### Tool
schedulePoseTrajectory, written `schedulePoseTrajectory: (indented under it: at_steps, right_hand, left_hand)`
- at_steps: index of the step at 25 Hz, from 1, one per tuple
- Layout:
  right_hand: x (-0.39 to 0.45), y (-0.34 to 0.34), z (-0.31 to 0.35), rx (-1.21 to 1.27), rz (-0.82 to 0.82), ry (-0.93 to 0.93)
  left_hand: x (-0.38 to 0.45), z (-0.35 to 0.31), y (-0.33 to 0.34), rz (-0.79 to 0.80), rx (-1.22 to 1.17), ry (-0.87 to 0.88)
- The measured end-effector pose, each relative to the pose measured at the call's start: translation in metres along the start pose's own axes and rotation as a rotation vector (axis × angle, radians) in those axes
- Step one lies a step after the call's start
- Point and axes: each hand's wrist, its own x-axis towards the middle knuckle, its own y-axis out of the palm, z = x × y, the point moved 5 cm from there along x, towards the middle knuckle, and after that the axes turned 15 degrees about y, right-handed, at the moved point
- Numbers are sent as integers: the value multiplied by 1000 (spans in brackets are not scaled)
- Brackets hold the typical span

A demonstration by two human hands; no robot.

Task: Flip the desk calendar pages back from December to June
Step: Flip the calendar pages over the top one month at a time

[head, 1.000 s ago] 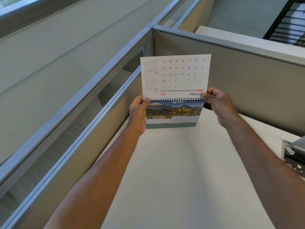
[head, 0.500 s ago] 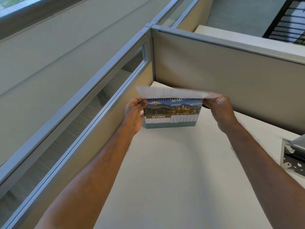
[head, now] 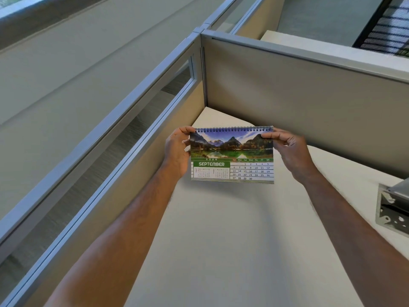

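Note:
A spiral-bound desk calendar (head: 232, 160) is held up over the cream desk (head: 232, 240) in the cubicle corner. Its front page shows a mountain lake photo and the word SEPTEMBER in a green band, with the date grid at the lower right. My left hand (head: 177, 149) grips the calendar's left edge, thumb on the photo near the wire binding. My right hand (head: 290, 149) pinches the upper right corner of the front page, just below the binding. The calendar's base is hidden behind the hanging page.
Grey partition panels (head: 309, 103) close off the far side, and a glazed partition (head: 124, 134) runs along the left. A grey metal bracket (head: 391, 207) sits at the desk's right edge.
The raised page came down over the binding onto the front. The front now reads SEPTEMBER instead of OCTOBER. Both hands stayed at the calendar's top corners.

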Motion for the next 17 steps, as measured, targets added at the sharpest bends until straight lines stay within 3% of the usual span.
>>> schedulePoseTrajectory:
  at_steps: [4, 17]
  right_hand:
    - [1, 0, 1, -36, -6, -47]
    - [7, -6, -10, -23, -95, 58]
  left_hand:
    - [-2, -2, 4, -57, 8, 39]
    - [2, 4, 13, -159, 12, 122]
